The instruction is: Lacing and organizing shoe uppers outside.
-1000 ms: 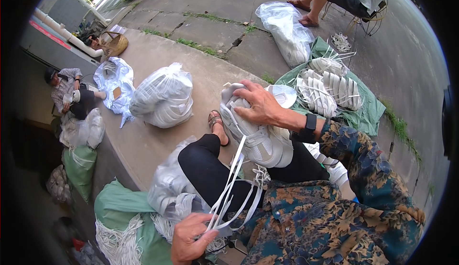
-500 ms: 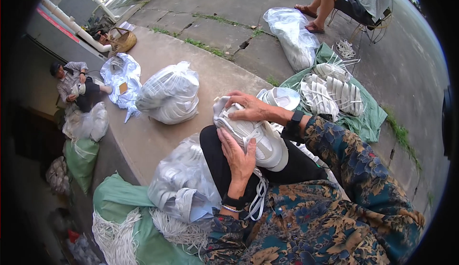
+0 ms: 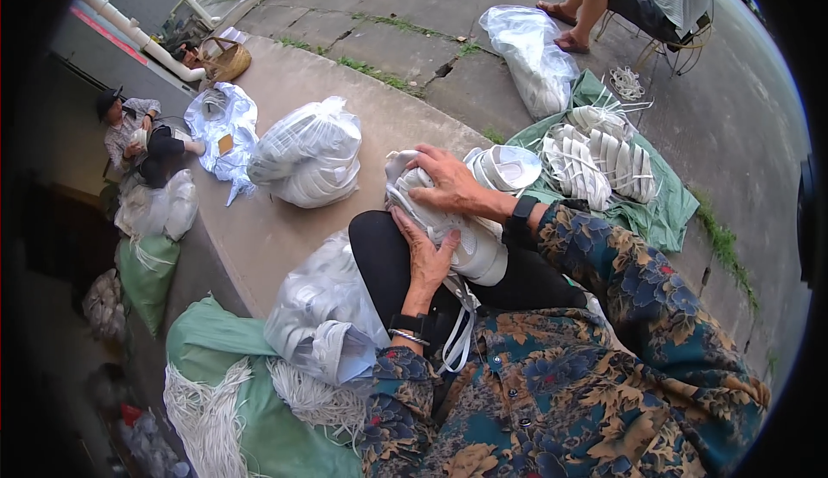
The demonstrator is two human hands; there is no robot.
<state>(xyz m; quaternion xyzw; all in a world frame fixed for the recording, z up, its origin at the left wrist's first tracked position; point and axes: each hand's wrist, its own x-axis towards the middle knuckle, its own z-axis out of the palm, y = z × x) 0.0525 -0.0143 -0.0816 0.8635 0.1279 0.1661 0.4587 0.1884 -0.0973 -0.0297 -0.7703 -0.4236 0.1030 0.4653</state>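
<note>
A white sneaker [image 3: 476, 252] rests across my black-trousered lap, its toe part toward my body. My right hand [image 3: 450, 185] lies over its upper near the opening, with the fingers bent around the collar. From the near left side my left hand [image 3: 424, 258] grips the sneaker, thumb on the upper and fingers along its side. Part of the shoe's opening and tongue is covered by my right hand. White laces [image 3: 461, 340] hang loose below the shoe, beside my left wrist. Just beyond my right wrist are white shoe pieces [image 3: 509, 169].
Stacked white shoe uppers [image 3: 595, 168] lie on a green sheet [image 3: 664, 211] at right. Clear bags [image 3: 308, 155] of shoes stand ahead and at left [image 3: 323, 306]. Bundled laces [image 3: 207, 413] lie on a green sack [image 3: 207, 340]. Two other people sit farther off, left and upper right.
The sneaker and both hands have shifted slightly away from my body and to the left. Both hands keep hold of it. The view has also moved a little.
</note>
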